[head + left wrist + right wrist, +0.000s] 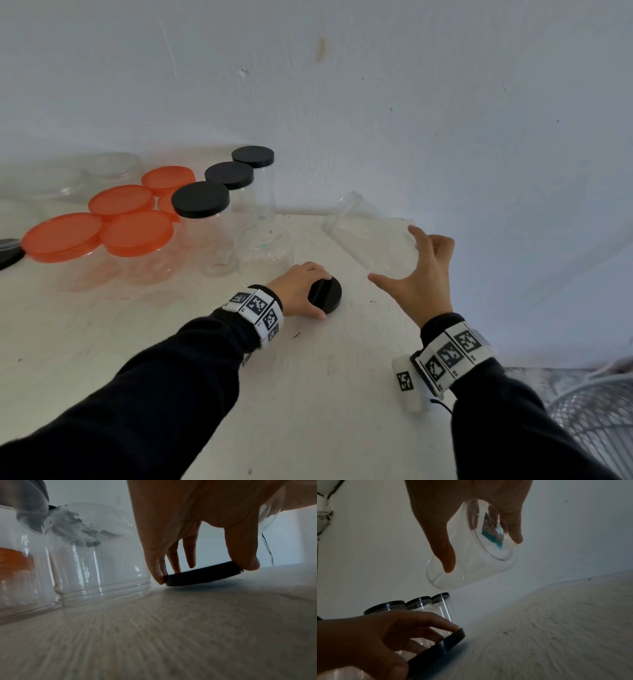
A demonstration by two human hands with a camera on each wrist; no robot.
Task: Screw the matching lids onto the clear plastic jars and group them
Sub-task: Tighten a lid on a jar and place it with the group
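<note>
A loose black lid lies on the white table, with my left hand over it. Thumb and fingers pinch the lid at its rim, and its thumb-side edge is tipped slightly off the surface. My right hand grips a lidless clear jar near its base and holds it tilted above the table, mouth pointing away toward the wall. In the right wrist view this jar shows a small blue label on its bottom, and the lid sits below it.
Three clear jars with black lids stand in a row by the wall. Several orange-lidded jars are grouped at the left. A lidless clear jar stands just beyond my left hand. A white fan grille lies past the table's right edge.
</note>
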